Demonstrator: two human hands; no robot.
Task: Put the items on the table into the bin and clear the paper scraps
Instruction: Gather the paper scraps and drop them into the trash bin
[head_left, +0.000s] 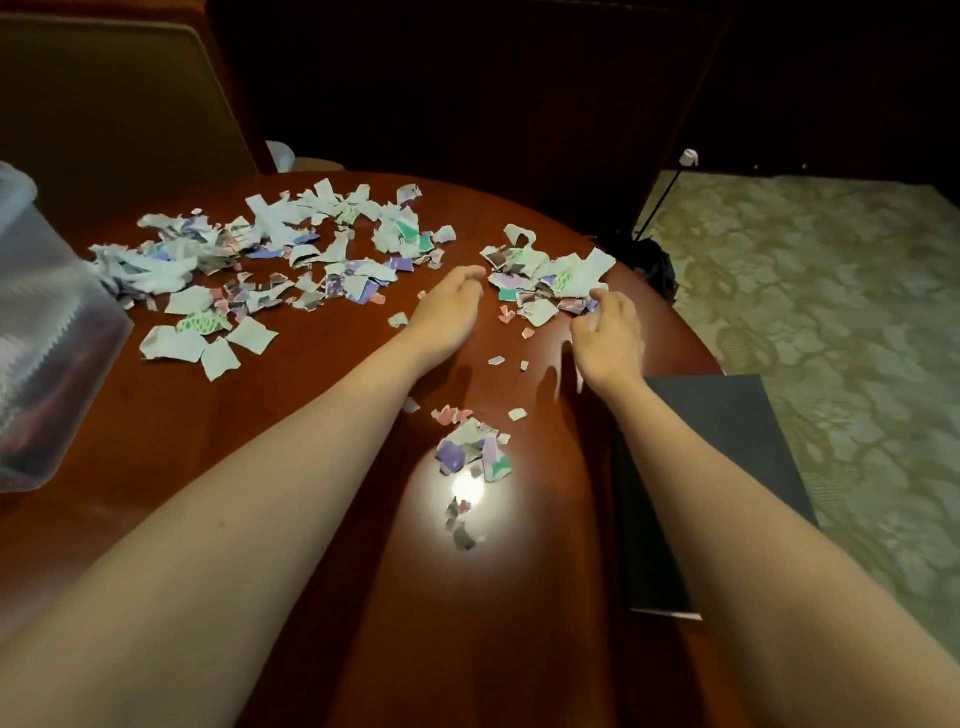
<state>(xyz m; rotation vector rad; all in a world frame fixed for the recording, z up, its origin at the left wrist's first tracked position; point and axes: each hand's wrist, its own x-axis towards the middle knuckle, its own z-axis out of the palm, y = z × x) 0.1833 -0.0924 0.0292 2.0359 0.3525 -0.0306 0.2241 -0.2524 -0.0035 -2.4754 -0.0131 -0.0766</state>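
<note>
The scrap pile lies between the hands, right of centre; left hand cupped, empty; right hand curled at its edge, grip unclear; bin far left.

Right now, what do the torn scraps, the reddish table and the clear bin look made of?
Torn white-and-coloured scraps: thin printed paper, ragged edges. Reddish-brown round table: apparently varnished wood, glossy bright glare. Translucent bin: probably plastic, cloudy see-through wall.

Hotel-like or home room, polished round wooden table, patterned carpet, upholstered chair
</note>
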